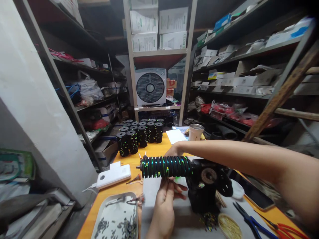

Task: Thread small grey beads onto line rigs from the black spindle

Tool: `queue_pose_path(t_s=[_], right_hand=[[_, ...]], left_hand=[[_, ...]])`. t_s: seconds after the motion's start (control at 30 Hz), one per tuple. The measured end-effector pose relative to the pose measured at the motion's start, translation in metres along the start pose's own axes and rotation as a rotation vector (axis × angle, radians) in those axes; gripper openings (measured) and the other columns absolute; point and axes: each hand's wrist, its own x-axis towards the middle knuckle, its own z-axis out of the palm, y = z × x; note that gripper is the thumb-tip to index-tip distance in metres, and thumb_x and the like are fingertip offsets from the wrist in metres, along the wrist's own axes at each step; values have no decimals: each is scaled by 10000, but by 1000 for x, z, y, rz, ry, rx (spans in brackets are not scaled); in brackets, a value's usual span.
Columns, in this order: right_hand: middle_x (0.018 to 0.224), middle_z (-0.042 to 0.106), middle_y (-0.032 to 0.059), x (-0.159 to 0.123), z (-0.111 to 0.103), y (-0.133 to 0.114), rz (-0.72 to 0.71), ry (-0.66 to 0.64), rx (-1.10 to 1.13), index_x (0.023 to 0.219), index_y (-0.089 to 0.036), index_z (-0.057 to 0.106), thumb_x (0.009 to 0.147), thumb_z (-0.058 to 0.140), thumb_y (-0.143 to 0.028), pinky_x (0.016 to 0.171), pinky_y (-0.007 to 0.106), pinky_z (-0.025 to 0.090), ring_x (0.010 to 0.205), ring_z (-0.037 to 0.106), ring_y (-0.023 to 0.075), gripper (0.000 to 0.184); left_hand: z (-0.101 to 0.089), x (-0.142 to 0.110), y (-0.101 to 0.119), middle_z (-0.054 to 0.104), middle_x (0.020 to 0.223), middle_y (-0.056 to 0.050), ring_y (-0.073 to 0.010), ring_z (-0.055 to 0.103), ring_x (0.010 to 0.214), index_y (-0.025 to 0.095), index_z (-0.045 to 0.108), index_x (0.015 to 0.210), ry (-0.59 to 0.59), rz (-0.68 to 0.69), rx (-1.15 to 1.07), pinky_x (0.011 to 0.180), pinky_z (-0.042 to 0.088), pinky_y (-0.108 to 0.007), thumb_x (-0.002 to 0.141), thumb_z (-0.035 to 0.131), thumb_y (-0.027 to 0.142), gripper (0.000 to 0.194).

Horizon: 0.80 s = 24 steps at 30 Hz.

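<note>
While the left grip [164,203] curls, the ribbed spool [165,166] lies just above.

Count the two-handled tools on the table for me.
2: a blue-handled tool at the picture's lower right, and an orange-handled tool just right of it. Others may be hidden.

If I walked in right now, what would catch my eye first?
Probably the black, ridged cylinder flecked with bright green and yellow, at the centre, with the left hand below it and the right hand partly hidden behind it. Next, the cluster of similar black cylinders on the far left of the orange table. Beyond them, a boxy fan sits on a shelf.
</note>
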Motion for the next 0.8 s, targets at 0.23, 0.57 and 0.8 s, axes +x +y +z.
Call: queue_pose_path(t_s=[0.23,0.57,0.8], right_hand=[[1131,639,71,-35,-40,-46,-150,-23,-68,1144,-146,604,936,606,-297,816,398,556,953,649,197,257],[693,610,7,-207,77,-33,-275,603,345,800,-196,619,1008,420,-388,675,277,472,671,584,144,346],[1021,671,85,-155,171,8,-95,638,895,1113,-168,614,963,509,-411,808,379,538,916,657,206,304]], left_hand=[[-3,-10,2,662,735,-52,-134,570,584,148,612,750,-34,-54,-68,559,433,-247,806,604,615,470],[-11,-31,11,268,441,106,-65,164,416,169,533,709,-261,-140,-162,418,131,-209,862,571,553,414],[-15,-30,17,273,423,112,-54,187,382,171,514,709,-340,-171,-218,411,178,-189,888,588,448,338]])
